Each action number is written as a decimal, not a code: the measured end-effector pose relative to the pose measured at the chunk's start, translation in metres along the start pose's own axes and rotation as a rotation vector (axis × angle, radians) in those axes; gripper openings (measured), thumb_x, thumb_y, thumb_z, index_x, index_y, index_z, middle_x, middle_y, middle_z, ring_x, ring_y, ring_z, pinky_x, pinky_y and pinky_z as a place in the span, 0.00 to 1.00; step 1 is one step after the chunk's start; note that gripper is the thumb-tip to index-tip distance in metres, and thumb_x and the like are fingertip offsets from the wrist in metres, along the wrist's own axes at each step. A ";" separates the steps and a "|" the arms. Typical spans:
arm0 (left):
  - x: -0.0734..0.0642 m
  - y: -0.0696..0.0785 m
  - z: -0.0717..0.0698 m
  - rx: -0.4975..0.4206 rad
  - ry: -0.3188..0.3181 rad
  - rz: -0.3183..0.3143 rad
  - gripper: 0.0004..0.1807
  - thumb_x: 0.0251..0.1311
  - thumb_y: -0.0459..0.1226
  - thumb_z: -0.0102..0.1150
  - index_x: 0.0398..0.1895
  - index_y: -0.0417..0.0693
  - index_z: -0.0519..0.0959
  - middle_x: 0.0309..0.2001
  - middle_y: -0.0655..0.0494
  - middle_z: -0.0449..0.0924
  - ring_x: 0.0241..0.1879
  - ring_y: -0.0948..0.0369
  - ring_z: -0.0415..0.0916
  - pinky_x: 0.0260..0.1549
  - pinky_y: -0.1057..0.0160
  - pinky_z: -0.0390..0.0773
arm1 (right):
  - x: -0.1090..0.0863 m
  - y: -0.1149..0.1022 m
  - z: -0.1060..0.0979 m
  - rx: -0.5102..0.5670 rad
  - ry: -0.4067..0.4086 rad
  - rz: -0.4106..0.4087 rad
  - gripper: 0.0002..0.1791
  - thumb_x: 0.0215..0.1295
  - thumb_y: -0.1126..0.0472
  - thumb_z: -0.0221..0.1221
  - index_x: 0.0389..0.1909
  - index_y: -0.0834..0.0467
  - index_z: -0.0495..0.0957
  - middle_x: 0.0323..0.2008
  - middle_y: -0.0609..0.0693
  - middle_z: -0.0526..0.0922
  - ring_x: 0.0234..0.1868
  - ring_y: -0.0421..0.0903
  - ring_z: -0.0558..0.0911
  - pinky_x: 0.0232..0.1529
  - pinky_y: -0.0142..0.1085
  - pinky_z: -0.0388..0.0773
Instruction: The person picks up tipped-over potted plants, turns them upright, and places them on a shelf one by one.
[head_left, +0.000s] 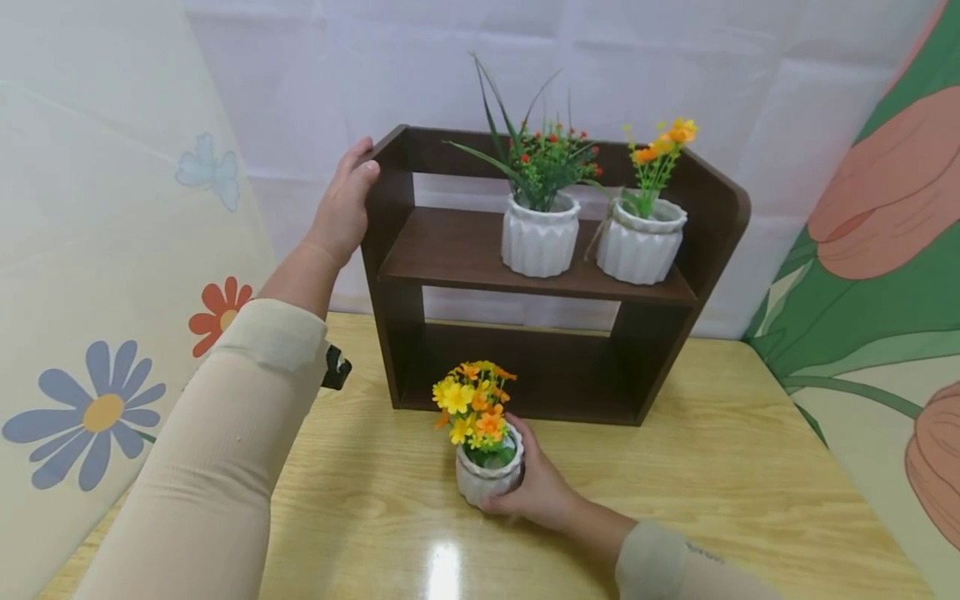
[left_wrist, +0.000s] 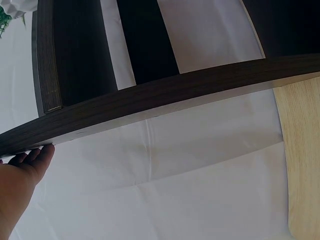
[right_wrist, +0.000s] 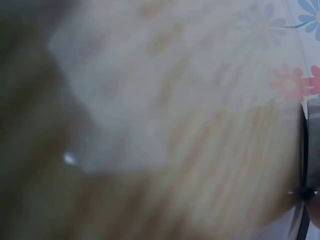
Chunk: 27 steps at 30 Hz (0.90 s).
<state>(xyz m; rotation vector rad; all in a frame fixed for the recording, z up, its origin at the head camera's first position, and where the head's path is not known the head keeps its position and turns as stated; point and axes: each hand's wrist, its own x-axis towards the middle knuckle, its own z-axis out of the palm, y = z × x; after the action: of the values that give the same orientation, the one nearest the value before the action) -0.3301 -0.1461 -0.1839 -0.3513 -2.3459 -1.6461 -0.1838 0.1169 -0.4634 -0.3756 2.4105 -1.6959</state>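
In the head view, my right hand [head_left: 543, 492] holds a white fluted flowerpot [head_left: 483, 483] with yellow and orange flowers [head_left: 476, 404] by its right side, thumb in front. The pot is low over the table before the shelf; whether it touches the wood I cannot tell. My left hand [head_left: 341, 204] touches the outside of the dark brown shelf's [head_left: 457, 250] left panel near the top. The left wrist view shows its fingers [left_wrist: 44, 156] against that panel [left_wrist: 150, 102]. Blur fills most of the right wrist view, and the pot is not recognisable there.
A white pot [head_left: 540, 237] with grassy leaves and red-dotted greenery stands on the upper shelf board. Right of it is another white pot [head_left: 641, 246] with orange flowers. A small black object [head_left: 337, 367] shows beside the left sleeve. Pale cloth [head_left: 480, 33] hangs behind the wooden table [head_left: 750, 467].
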 end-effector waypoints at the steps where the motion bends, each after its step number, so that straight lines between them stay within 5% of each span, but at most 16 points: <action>1: 0.000 0.000 0.000 0.002 0.002 0.004 0.31 0.72 0.54 0.26 0.78 0.66 0.46 0.78 0.58 0.48 0.75 0.56 0.49 0.74 0.51 0.50 | 0.000 0.000 0.001 0.001 0.008 -0.001 0.68 0.37 0.63 0.79 0.76 0.46 0.45 0.73 0.61 0.59 0.71 0.62 0.63 0.70 0.62 0.54; 15: -0.001 0.001 0.000 0.014 0.005 0.003 0.31 0.73 0.53 0.26 0.78 0.66 0.46 0.79 0.60 0.46 0.76 0.58 0.46 0.75 0.52 0.47 | -0.006 0.006 0.013 -0.002 0.086 -0.036 0.70 0.35 0.61 0.80 0.77 0.50 0.43 0.75 0.61 0.56 0.73 0.64 0.60 0.71 0.62 0.53; 27: -0.001 0.001 0.000 0.015 0.006 0.007 0.31 0.73 0.54 0.25 0.79 0.66 0.46 0.79 0.60 0.46 0.77 0.58 0.45 0.75 0.52 0.47 | -0.007 0.005 0.027 0.107 0.176 -0.052 0.67 0.35 0.61 0.80 0.75 0.48 0.48 0.74 0.59 0.59 0.73 0.61 0.61 0.72 0.59 0.52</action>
<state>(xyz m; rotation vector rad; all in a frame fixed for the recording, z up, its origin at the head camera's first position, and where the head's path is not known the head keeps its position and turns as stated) -0.3289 -0.1456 -0.1835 -0.3503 -2.3484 -1.6234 -0.1705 0.0962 -0.4771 -0.2871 2.4345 -1.9473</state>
